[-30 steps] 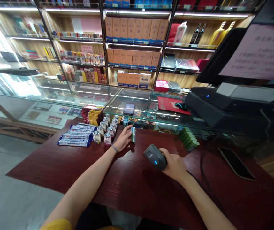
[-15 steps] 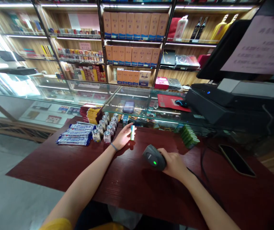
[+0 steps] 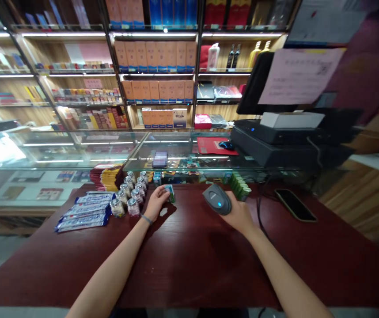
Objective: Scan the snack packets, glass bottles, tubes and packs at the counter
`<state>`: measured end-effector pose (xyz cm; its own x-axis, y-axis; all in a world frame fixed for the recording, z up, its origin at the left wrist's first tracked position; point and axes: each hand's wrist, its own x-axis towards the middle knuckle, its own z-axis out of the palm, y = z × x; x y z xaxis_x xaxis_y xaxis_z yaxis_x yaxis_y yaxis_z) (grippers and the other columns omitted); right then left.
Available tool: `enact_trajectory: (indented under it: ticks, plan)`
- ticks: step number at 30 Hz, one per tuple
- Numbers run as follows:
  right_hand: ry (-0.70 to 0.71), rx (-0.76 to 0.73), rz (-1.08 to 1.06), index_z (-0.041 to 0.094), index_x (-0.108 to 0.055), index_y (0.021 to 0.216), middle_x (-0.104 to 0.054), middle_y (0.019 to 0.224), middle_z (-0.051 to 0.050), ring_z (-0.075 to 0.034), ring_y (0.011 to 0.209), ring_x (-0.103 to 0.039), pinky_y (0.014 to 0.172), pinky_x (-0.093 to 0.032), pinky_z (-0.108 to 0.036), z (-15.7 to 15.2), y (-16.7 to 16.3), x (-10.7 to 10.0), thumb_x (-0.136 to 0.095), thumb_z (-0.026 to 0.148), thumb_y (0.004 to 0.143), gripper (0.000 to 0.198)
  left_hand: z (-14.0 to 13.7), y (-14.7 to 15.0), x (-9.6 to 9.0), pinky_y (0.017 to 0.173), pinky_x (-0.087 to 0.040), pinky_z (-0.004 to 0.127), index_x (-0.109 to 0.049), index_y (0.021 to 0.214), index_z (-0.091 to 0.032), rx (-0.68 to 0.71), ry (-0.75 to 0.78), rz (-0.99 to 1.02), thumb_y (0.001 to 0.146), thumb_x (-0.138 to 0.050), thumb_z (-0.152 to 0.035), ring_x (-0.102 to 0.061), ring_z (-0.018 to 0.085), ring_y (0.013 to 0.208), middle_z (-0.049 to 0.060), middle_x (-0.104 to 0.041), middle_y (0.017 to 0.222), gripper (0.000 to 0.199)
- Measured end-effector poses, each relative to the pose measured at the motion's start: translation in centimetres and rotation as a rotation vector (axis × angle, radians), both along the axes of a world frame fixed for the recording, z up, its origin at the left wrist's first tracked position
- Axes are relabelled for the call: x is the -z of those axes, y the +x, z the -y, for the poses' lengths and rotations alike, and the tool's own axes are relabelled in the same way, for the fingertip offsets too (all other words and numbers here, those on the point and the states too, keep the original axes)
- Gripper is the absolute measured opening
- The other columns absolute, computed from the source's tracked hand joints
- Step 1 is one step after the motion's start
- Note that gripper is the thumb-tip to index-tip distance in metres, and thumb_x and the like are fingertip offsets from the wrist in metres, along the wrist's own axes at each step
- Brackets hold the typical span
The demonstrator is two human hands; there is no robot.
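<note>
My left hand (image 3: 155, 205) pinches a small blue, white and green box (image 3: 171, 194) just above the counter, between fingertips and thumb. In my right hand (image 3: 241, 217) is a dark grey barcode scanner (image 3: 216, 199), its head pointing left toward the small box and a blue light glowing on top. The fingers under the scanner are hidden. Left of my left hand stand rows of small lidded jars (image 3: 133, 206). Beyond the scanner, a row of green cylindrical packs (image 3: 240, 186) lies near the glass case.
Blue-and-white long packets (image 3: 84, 213) and yellow-and-red packets (image 3: 110, 178) lie on the left of the dark red counter (image 3: 183, 265). A phone (image 3: 296, 205) lies at right, near the scanner's cable (image 3: 259, 216). Behind are a glass case (image 3: 183, 165), a mouse (image 3: 226, 145) and a monitor (image 3: 257, 84).
The view has tilted up and shifted right. The small box has turned in my left hand, showing a different side. The scanner's light went from green to blue.
</note>
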<state>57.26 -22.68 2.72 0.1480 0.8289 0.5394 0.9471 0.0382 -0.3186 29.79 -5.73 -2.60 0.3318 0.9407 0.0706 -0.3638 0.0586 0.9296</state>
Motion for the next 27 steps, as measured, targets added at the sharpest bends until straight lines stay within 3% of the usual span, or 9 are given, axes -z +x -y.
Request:
enact_trajectory:
  ticks: [6,11,16,21,27]
  plan:
    - [0.094,0.158,-0.194,0.026,-0.053,0.104,-0.073,0.073,-0.003,-0.031,0.069,-0.073,0.057,-0.047,-0.031,0.4,3.0,-1.1,-0.064,0.04,0.076,0.034,0.6,4.3,-0.9,0.082,-0.052,0.03,-0.06,0.106,-0.017,0.065,0.186,-0.145,0.073,-0.08,-0.037,-0.066,0.017,0.091,0.005,-0.07,0.102,0.044]
    - [0.218,0.24,-0.403,0.025,-0.053,0.108,-0.075,0.084,-0.007,-0.029,0.082,-0.074,0.066,-0.053,-0.033,1.0,5.2,-2.0,-0.066,0.039,0.075,0.038,0.4,11.2,-1.1,0.081,-0.052,0.031,-0.059,0.102,-0.019,0.057,0.284,-0.199,0.072,-0.079,-0.034,-0.067,0.017,0.083,0.003,-0.068,0.093,0.039]
    - [0.352,0.339,-0.48,0.024,-0.053,0.104,-0.074,0.089,-0.01,-0.029,0.091,-0.072,0.073,-0.055,-0.035,1.5,7.1,-2.4,-0.066,0.041,0.077,0.035,0.6,18.9,-0.5,0.073,-0.05,0.029,-0.06,0.099,-0.02,0.104,0.34,-0.261,0.074,-0.075,-0.026,-0.064,0.016,0.075,0.0,-0.066,0.083,0.029]
    - [0.433,0.375,-0.546,0.024,-0.052,0.1,-0.072,0.087,-0.008,-0.028,0.082,-0.072,0.07,-0.055,-0.036,1.7,8.2,-2.3,-0.067,0.04,0.077,0.031,0.7,24.8,0.7,0.074,-0.048,0.029,-0.063,0.098,-0.018,0.08,0.386,-0.293,0.074,-0.074,-0.02,-0.06,0.015,0.073,0.002,-0.064,0.084,0.026]
    - [0.425,0.39,-0.592,0.025,-0.051,0.101,-0.072,0.084,-0.008,-0.028,0.075,-0.071,0.061,-0.055,-0.034,1.6,8.5,-2.0,-0.067,0.041,0.079,0.031,0.0,28.4,1.4,0.085,-0.046,0.034,-0.064,0.094,-0.02,-0.026,0.493,-0.349,0.074,-0.074,-0.02,-0.058,0.019,0.082,0.002,-0.061,0.085,0.022]
